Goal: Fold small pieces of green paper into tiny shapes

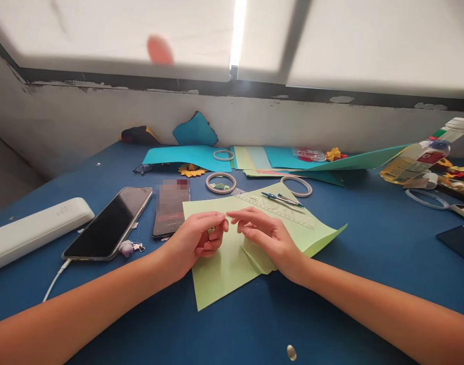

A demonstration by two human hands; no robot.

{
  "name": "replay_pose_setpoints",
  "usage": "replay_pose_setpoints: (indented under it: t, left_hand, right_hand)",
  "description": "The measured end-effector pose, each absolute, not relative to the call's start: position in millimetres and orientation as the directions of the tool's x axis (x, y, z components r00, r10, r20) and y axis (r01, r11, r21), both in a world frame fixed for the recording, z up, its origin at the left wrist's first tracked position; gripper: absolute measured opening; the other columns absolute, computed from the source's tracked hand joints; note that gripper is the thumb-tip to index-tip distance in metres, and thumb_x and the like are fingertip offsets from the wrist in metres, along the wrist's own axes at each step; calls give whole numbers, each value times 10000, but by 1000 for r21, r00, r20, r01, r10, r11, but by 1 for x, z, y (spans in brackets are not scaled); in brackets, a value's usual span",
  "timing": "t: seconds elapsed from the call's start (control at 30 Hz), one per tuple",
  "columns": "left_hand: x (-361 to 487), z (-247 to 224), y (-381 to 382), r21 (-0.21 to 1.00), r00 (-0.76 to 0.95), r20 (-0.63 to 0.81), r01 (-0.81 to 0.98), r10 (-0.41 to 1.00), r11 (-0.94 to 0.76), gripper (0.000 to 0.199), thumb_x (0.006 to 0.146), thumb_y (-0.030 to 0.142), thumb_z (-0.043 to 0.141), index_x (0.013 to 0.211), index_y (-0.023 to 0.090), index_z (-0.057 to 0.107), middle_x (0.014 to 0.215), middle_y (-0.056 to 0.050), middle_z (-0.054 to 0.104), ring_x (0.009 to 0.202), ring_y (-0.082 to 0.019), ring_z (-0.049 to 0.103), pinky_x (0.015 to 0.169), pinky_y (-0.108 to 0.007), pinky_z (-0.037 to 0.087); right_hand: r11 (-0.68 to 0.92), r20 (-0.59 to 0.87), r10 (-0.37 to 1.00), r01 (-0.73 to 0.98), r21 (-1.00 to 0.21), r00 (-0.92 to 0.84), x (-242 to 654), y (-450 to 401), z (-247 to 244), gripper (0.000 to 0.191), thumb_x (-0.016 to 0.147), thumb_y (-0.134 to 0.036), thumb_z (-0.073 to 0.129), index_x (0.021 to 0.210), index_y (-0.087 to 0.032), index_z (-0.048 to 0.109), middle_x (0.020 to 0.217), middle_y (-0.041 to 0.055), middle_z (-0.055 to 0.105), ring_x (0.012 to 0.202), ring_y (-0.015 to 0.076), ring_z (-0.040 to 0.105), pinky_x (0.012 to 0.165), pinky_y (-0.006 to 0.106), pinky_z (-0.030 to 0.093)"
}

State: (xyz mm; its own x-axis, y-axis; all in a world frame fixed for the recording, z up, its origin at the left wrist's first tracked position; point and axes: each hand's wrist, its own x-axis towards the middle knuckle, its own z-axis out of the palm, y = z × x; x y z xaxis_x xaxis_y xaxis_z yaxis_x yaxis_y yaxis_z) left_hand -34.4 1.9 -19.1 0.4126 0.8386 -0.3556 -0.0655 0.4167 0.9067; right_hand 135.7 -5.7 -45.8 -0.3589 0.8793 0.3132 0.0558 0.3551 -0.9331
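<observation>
My left hand (201, 233) is closed, its thumb and index finger pinched together. Anything between those fingertips is too small to make out. Facing it, my right hand (268, 235) holds nothing visible, with its fingers loosely bent and its thumb apart from them. The fingertips of both hands nearly meet above a light green sheet of paper (224, 276). Beneath my right hand, a folded flap of green paper (258, 256) stands slightly raised. A clear ruler (279, 209) lies across the far part of the sheet, with a compass (279, 198) and a blue pen (290, 201) by it.
Tape rolls (221, 183) lie beyond the sheet, before blue paper (178, 156). To the left are two phones (110, 223) and a white power bank (37, 228). A tilted bottle (418, 157) is at right. A small oval object (291, 352) lies near the front.
</observation>
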Motion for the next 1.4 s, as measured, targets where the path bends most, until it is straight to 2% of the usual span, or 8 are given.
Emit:
replay_pose_setpoints:
  t: [0.27,0.57,0.7,0.83,1.13,1.23,1.4]
  left_hand:
    - [-34,-18,1,930,408,-328,-17,852,366,181,791,269,458,655,151,476,515,59,254,413,-49,205,389,-177,129]
    - [-31,-19,-1,988,244,-113,131,963,82,171,738,259,530,604,155,506,460,67,296,446,-60,223,427,-195,163]
    - [-32,-19,-2,981,246,-37,194,969,-12,164,737,267,521,615,158,517,484,61,322,458,-64,243,434,-203,188]
    - [-32,-20,-3,969,262,-19,243,965,-46,188,771,275,472,627,161,508,497,56,320,464,-71,250,437,-211,197]
    - [-35,-19,-7,997,378,23,53,926,-47,217,851,285,435,676,169,493,563,43,321,508,-89,266,459,-224,217]
    - [-35,-19,-7,999,384,32,7,923,-38,221,854,296,408,710,166,515,579,38,309,524,-95,282,463,-224,220]
    - [-34,-20,-8,980,352,63,153,934,-123,234,843,344,469,727,168,568,552,44,342,507,-88,283,459,-220,231]
  right_hand:
    - [372,334,877,47,-927,-346,136,-6,-49,285,808,-199,469,1001,-268,668,889,36,550,756,135,508,689,291,429]
    - [372,320,874,78,-925,-365,134,-8,-44,341,810,-190,454,1100,-278,612,920,34,558,783,134,515,731,307,442]
    - [360,316,877,58,-931,-363,135,-9,-45,348,811,-192,457,1114,-282,600,920,34,562,789,136,518,728,310,441]
    - [373,328,871,57,-926,-366,135,-9,-46,336,818,-202,454,1111,-278,601,916,36,563,781,139,521,723,318,450]
    - [500,435,801,61,-864,-411,135,-9,-48,387,849,-159,433,1201,-292,527,950,34,560,806,141,499,761,327,459]
    - [498,430,807,75,-864,-405,135,-10,-49,405,846,-152,441,1224,-283,502,967,37,561,803,140,503,769,333,461]
    - [513,444,802,78,-855,-399,135,-10,-49,417,845,-140,447,1226,-301,497,977,32,572,836,144,517,761,326,465]
